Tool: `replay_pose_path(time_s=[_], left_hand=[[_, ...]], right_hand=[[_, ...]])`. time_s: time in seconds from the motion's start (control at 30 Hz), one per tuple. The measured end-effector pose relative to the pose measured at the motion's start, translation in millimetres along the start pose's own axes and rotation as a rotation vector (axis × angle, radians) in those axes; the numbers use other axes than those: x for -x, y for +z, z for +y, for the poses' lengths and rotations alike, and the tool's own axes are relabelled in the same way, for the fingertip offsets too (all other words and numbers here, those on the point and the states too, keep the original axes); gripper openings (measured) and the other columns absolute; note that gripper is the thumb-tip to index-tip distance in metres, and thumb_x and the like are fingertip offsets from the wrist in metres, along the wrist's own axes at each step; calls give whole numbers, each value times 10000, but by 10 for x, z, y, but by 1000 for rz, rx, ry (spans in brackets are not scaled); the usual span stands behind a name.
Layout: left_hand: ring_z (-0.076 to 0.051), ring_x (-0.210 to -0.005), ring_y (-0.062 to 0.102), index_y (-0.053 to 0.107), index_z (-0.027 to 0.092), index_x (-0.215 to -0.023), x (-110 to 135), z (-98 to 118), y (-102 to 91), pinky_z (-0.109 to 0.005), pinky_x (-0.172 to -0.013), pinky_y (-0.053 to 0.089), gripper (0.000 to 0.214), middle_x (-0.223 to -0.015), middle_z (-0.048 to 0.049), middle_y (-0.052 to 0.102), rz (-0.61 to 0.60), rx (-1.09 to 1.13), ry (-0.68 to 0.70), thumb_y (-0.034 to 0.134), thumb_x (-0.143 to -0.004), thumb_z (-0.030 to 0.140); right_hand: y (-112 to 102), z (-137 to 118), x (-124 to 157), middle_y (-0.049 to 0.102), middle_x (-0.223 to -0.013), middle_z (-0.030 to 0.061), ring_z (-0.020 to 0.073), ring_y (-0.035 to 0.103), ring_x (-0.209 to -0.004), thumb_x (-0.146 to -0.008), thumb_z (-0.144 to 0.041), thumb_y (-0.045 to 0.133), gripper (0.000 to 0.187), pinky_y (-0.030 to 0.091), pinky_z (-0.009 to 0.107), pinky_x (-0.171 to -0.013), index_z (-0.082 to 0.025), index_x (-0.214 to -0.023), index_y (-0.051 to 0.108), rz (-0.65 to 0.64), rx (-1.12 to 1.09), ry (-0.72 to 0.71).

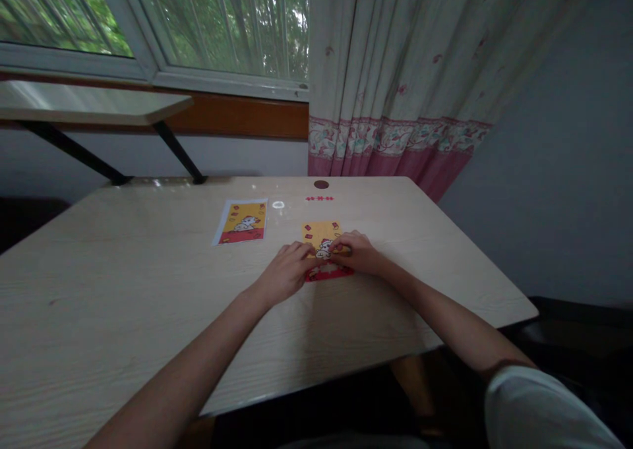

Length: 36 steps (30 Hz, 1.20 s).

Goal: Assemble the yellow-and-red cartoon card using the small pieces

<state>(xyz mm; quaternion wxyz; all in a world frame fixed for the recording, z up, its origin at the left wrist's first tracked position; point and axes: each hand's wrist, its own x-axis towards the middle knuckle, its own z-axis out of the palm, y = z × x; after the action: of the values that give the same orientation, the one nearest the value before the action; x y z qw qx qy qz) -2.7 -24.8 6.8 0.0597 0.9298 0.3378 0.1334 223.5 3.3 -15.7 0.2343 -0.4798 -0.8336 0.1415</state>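
A small jigsaw puzzle (321, 230) lies on the table in front of me, yellow above and red below, with a white cartoon animal in the middle. My left hand (287, 274) reaches its left side, with thumb and fingers closed at the edge of the pieces by the animal. From the right, my right hand (361, 252) pinches at the same row of pieces. The fingertips hide part of the picture. Jigsaw-shaped pale gaps show in the red lower part. Beyond the puzzle, several small red puzzle pieces (320, 198) sit in a row.
A printed reference picture (243, 222) with the same design lies to the left on the wooden table (148, 291). A round dark grommet (321, 184) is near the back edge. At the back left stands a raised shelf (99, 103); a curtain (395, 73) hangs behind.
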Motion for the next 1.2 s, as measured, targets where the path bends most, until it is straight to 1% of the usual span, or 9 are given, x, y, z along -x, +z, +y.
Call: replay_pose_path(time_s=[0.2,0.43,0.53,0.67,0.8,0.9,1.0,1.1,1.2], left_hand=[[-238,-1016,467,530,235,-1193,25,-75,-15,-398,-842,403,391,-1105,-88,531,45,-16,-10,439,-834,110],[-234,-979,498,557,181,-1128,41,-217,-3,-418,-838,421,283,-1062,-95,561,135,-23,-116,398,-899,233],[-236,-960,506,570,180,-1108,38,-218,-5,-419,-823,424,276,-1039,-94,570,125,-21,-121,410,-896,255],[-241,-961,504,585,174,-1082,41,-192,-9,-409,-809,424,269,-1035,-95,570,105,-53,-122,419,-895,272],[-238,-960,501,582,176,-1084,52,-187,1,-400,-812,424,263,-1028,-94,565,91,-71,-113,440,-886,276],[-231,-954,503,580,186,-1081,53,-190,9,-395,-814,423,255,-1020,-88,567,100,-62,-112,448,-882,273],[-229,-957,505,580,194,-1080,50,-185,6,-393,-817,418,251,-1012,-82,571,107,-56,-120,453,-880,277],[-231,-954,505,584,193,-1073,48,-177,-1,-391,-810,419,249,-1014,-83,575,102,-56,-125,453,-879,276],[-235,-951,507,588,189,-1068,47,-174,-1,-392,-801,422,247,-1016,-88,577,107,-52,-127,458,-873,266]], right_hand=[[-29,-7,18,671,-895,2,169,533,-846,-736,-362,676,188,335,310,-796,-243,-881,662,-4,-32,-40],[-83,16,-57,681,-848,12,164,562,-860,-768,-297,647,135,358,304,-821,-210,-868,669,11,-124,-16],[-124,67,-229,688,-856,18,162,577,-848,-791,-265,611,131,359,312,-841,-193,-882,675,18,-89,-17],[-146,162,-622,695,-928,26,182,577,-889,-825,-247,555,176,359,334,-879,-200,-934,685,-1,44,-47],[-84,205,-1066,663,-1074,41,228,533,-997,-844,-202,506,266,367,356,-892,-214,-1062,658,-40,209,9],[-8,163,-1309,615,-1174,50,239,506,-1045,-875,-171,430,334,360,363,-902,-219,-1152,611,-66,269,17],[54,94,-1443,594,-1202,79,267,486,-1066,-888,-189,395,347,359,385,-885,-216,-1169,598,-74,297,71],[89,64,-1499,604,-1170,115,291,467,-1081,-891,-214,387,334,342,424,-885,-208,-1126,623,-80,321,128],[92,93,-1520,620,-1135,117,300,447,-1106,-874,-243,433,297,328,446,-897,-209,-1074,650,-78,323,136]])
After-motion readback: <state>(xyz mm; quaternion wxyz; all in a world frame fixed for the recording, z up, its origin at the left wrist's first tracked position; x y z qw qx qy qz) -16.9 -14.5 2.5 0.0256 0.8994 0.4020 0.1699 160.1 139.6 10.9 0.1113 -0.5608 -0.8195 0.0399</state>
